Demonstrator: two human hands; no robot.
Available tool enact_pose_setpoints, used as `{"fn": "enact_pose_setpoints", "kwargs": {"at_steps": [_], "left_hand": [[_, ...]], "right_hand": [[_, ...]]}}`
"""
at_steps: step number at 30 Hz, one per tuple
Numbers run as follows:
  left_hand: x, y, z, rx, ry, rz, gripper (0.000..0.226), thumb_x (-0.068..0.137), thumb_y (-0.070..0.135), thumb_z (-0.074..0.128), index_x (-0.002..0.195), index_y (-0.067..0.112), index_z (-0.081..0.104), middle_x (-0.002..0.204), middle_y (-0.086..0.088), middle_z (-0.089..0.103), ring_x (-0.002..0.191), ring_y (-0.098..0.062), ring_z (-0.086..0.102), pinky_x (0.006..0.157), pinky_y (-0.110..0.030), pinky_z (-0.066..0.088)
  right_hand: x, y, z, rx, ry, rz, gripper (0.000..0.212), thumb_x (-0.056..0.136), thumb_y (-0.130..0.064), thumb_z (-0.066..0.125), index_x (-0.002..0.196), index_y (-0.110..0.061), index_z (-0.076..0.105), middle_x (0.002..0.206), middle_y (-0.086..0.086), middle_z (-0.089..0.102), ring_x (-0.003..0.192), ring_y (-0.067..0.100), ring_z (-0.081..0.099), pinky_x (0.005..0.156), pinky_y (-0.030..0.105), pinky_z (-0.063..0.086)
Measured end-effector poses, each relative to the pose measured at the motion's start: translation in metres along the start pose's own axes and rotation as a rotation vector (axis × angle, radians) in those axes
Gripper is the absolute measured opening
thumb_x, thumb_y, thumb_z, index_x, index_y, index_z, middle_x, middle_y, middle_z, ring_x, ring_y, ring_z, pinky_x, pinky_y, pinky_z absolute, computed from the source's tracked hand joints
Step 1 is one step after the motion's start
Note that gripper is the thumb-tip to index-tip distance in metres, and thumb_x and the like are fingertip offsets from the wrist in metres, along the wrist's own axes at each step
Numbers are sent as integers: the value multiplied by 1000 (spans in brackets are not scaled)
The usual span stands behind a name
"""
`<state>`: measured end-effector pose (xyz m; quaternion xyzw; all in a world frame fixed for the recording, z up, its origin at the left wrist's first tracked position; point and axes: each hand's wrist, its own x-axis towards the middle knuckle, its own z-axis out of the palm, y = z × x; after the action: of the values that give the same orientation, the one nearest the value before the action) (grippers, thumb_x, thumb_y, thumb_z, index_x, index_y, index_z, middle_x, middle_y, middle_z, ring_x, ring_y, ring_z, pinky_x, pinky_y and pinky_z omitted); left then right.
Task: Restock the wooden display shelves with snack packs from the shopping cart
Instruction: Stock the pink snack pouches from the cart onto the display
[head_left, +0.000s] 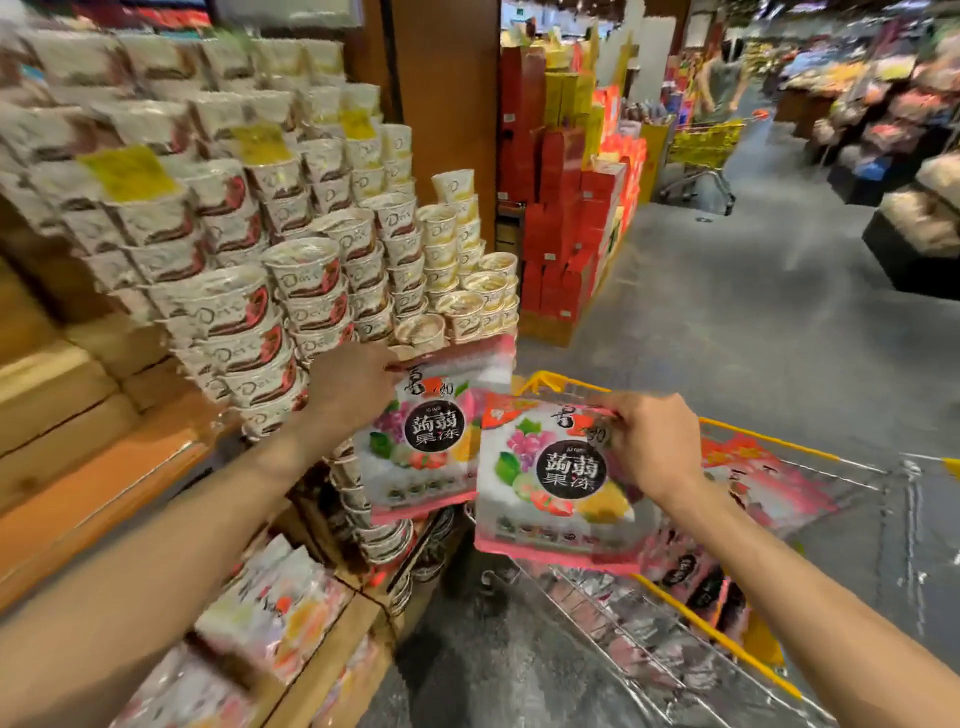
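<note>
My left hand (350, 387) grips the top edge of a pink and white jelly snack pack (423, 457), which hangs in front of the wooden display shelves (88, 457). Just to its right, my right hand (649, 447) pinches the top of a second, identical snack pack (553, 488) over the front of the shopping cart (737, 629). Both packs hang upright, and the right one overlaps the left one's edge. More pink packs (691, 571) lie in the cart. Similar packs (270, 618) fill a low wooden shelf bin at the bottom left.
Stacks of white snack cups (306, 291) cover the shelves on the left. Red and yellow boxes (566, 228) are piled beyond a wooden pillar. In the grey aisle far ahead, a person stands with another cart (701, 156). Produce stands (909, 208) line the right.
</note>
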<state>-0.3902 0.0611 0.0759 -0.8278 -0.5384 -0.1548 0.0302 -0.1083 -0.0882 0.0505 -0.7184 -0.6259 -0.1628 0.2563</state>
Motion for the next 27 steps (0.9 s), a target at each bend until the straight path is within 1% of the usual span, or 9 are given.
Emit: {"fn": "enact_pose_setpoints", "kwargs": {"at_steps": [5,8,11,13,16,18,21,24,27], "left_hand": [[-82,-106,-37,109,-31,-168,24,91,38,52,102,24,69,96,-3,72,91,-24,66,58,-25,41],[-135,-169,-67,186,1,-278,23,88,37,54,104,30,69,92,-9,71,86,-29,66,67,-33,47],[-185,-233,-98,248,-43,-345,23,84,35,57,104,31,68,96,-8,71,92,-30,65,68,-34,48],[-217,-276,-119,248,-49,-384,18,84,37,59,98,32,68,93,-7,71,92,-30,65,67,-35,49],[-259,-341,-148,232,-59,-450,16,83,28,61,68,23,60,73,-6,64,81,-30,66,56,-29,40],[-284,-384,-164,255,4,-482,11,84,22,60,76,18,67,78,-11,67,80,-31,66,56,-27,33],[-317,-446,-184,320,55,-553,17,86,23,58,94,18,72,94,-10,72,88,-31,66,58,-30,40],[-348,-501,-199,303,93,-647,17,90,27,56,91,22,73,88,-6,73,81,-31,67,60,-29,48],[-369,-542,-215,313,157,-726,16,92,26,57,91,22,73,90,-5,73,83,-33,66,58,-27,36]], "right_hand": [[-7,-103,26,158,-50,-219,25,78,-33,50,77,-27,74,64,1,71,62,30,66,55,30,46],[-9,-173,46,160,-152,-252,7,77,-20,65,72,-24,70,57,5,66,57,31,63,51,31,45],[-12,-245,64,237,-276,-230,29,72,-15,65,93,-33,74,77,4,74,72,25,67,59,28,46],[-15,-298,71,394,-308,-195,29,72,-18,59,92,-32,74,92,0,74,82,15,64,65,23,42],[-17,-381,74,517,-371,-154,38,66,-26,50,94,-31,76,98,0,74,85,16,66,70,23,49],[-16,-436,77,543,-361,-195,52,57,-30,42,97,-30,75,98,4,74,91,23,68,75,29,52],[-14,-511,84,540,-308,-292,51,56,-23,45,97,-29,76,93,7,74,87,29,67,71,34,51],[-11,-578,93,610,-306,-348,40,65,-9,51,91,-22,77,86,11,74,81,36,65,68,41,53],[-3,-640,105,675,-264,-444,41,64,-10,45,85,-20,77,80,7,75,77,33,66,67,38,52]]}}
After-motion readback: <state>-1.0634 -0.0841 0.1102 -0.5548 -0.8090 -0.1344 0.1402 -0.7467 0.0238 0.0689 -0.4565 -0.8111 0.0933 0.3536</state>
